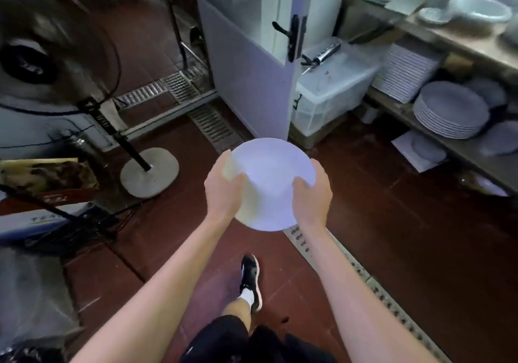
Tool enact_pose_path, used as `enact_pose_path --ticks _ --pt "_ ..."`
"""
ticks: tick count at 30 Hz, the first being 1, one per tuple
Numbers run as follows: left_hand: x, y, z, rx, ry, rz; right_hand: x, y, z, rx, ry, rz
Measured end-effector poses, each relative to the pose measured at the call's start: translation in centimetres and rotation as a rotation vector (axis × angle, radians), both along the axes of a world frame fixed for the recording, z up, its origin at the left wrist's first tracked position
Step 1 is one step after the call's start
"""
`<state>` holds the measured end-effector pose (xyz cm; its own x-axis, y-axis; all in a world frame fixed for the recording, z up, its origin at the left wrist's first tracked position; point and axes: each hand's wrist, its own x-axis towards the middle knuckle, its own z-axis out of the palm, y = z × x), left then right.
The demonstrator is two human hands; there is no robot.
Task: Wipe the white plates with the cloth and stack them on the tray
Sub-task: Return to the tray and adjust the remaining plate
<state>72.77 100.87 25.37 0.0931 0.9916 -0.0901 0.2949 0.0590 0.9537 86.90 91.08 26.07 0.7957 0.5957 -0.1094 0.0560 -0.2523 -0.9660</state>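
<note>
I hold a round white plate (270, 177) out in front of me above the red tiled floor. My left hand (222, 191) grips its left rim with the thumb on top. My right hand (311, 194) grips the right rim the same way. On the plate's left side, under my left hand, lies something pale yellowish that may be a cloth (241, 194); I cannot tell for sure. No tray is in view.
Wooden shelves (462, 43) at the right carry stacks of white plates (448, 113), square plates (406, 73) and bowls. A clear plastic box (330, 87) stands beside a white door (252, 54). A standing fan (134, 149) and boxes fill the left. Floor drain grates (378, 287) run past my foot.
</note>
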Motion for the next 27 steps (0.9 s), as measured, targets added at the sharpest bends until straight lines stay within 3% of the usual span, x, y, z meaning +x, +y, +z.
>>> enact_pose_path --ticks 14,27 --pt "24.0 5.9 -0.3 0.045 0.052 -0.529 18.0 0.7 0.7 -0.088 -0.085 -0.473" --pt "46.2 -0.8 -0.4 0.097 0.086 -0.909 34.5 -8.3 -1.4 -0.136 -0.152 -0.851"
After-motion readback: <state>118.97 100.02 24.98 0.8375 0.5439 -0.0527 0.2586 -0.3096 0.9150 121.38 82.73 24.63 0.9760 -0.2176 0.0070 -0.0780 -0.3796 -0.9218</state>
